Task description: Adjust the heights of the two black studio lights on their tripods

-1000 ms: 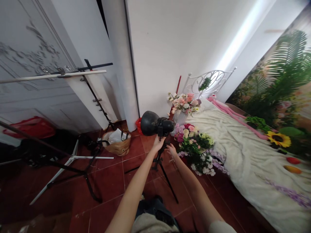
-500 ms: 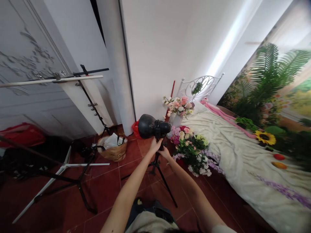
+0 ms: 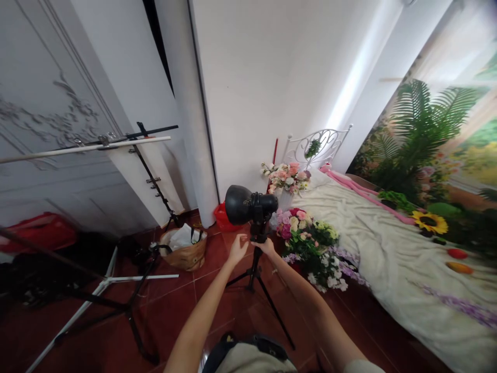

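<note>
A black studio light (image 3: 248, 204) with a bowl-shaped reflector sits on top of a black light stand (image 3: 254, 264), its reflector facing left. My right hand (image 3: 267, 247) is closed around the upper part of the stand, just below the lamp; some of its fingers are hidden behind the pole. Just left of the pole, my left hand (image 3: 238, 249) is off the stand with its fingers apart and slightly bent, holding nothing. The stand's legs are spread on the red tiled floor (image 3: 236, 316) in front of me.
Right of the stand are artificial flowers (image 3: 310, 243) and a bed (image 3: 388, 254) with a cream blanket. On the left stand a basket (image 3: 185, 254), a red basin (image 3: 225, 217), a white-legged stand (image 3: 104, 282) and a backdrop crossbar (image 3: 116, 144). A white wall (image 3: 256, 93) rises behind.
My left hand has let go of the stand below the lamp and moved a little left. The right hand stays on it. My view has shifted slightly.
</note>
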The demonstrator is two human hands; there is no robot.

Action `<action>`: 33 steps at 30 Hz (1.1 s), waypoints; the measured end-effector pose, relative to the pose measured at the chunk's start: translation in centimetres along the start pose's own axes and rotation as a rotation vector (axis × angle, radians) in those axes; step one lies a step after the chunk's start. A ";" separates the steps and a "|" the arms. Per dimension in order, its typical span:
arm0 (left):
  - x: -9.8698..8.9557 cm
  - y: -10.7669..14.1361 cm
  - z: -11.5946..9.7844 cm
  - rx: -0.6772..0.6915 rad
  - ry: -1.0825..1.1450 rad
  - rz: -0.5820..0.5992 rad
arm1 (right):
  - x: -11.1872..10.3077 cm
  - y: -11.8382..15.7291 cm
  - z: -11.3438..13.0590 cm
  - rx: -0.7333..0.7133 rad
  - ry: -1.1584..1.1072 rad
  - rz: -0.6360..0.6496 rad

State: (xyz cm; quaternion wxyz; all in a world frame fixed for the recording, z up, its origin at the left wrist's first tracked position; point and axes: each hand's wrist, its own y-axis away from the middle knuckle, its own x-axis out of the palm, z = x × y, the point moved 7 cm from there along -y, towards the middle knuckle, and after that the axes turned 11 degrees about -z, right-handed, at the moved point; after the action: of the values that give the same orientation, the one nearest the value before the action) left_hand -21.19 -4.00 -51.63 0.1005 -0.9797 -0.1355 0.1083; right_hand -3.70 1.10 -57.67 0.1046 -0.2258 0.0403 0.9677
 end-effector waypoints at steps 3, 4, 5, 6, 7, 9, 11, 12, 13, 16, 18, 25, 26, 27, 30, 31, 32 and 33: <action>0.6 1.0 3.0 -0.088 -0.079 0.062 | -1.6 -0.3 3.1 -0.046 -0.026 -0.011; 1.3 1.3 3.7 -0.107 -0.087 0.096 | -2.2 -0.5 4.5 -0.076 -0.048 -0.009; 2.1 1.5 4.1 -0.113 -0.090 0.132 | -2.9 -0.7 5.9 -0.110 -0.073 -0.008; 3.1 1.8 4.3 -0.107 -0.091 0.166 | -3.7 -0.9 7.3 -0.146 -0.095 -0.007; 4.0 1.9 4.4 -0.089 -0.094 0.191 | -4.5 -1.1 8.8 -0.182 -0.111 -0.009; 5.6 1.8 4.3 -0.048 -0.119 0.213 | -6.2 -1.4 11.9 -0.243 -0.126 -0.031; 6.8 1.4 4.2 -0.023 -0.173 0.222 | -8.0 -1.5 14.9 -0.294 -0.137 -0.056; 7.2 1.1 4.1 -0.018 -0.200 0.229 | -8.8 -1.5 16.3 -0.318 -0.141 -0.065; 7.6 0.8 4.1 -0.017 -0.223 0.236 | -9.6 -1.4 17.8 -0.341 -0.146 -0.074; 8.4 -0.1 3.9 -0.035 -0.269 0.247 | -11.7 -1.2 22.0 -0.420 -0.170 -0.090; 8.6 -0.5 3.8 -0.066 -0.278 0.236 | -13.0 -1.1 24.4 -0.469 -0.194 -0.095; 9.3 0.0 4.5 -0.139 -0.504 0.300 | -15.7 -0.6 28.9 -0.495 -0.214 -0.103; 9.4 0.1 4.7 -0.151 -0.542 0.306 | -15.7 -0.4 29.0 -0.487 -0.204 -0.100; 9.4 0.2 5.0 -0.158 -0.569 0.310 | -15.7 -0.3 28.9 -0.479 -0.197 -0.100; 9.5 0.2 5.5 -0.133 -0.601 0.330 | -15.4 -0.2 28.4 -0.468 -0.191 -0.107; 9.6 0.2 5.6 -0.106 -0.601 0.342 | -15.3 -0.3 28.2 -0.463 -0.187 -0.113; 9.7 0.1 5.7 -0.079 -0.601 0.353 | -15.2 -0.3 28.0 -0.458 -0.179 -0.120; 9.7 0.1 5.8 -0.054 -0.605 0.363 | -15.2 -0.4 27.9 -0.452 -0.169 -0.125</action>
State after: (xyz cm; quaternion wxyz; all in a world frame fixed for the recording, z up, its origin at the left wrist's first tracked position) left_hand -13.41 -0.32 -59.00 0.0089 -0.9137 0.0146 0.4060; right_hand -2.26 2.21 -25.92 0.1140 -0.1639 -0.2003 0.9592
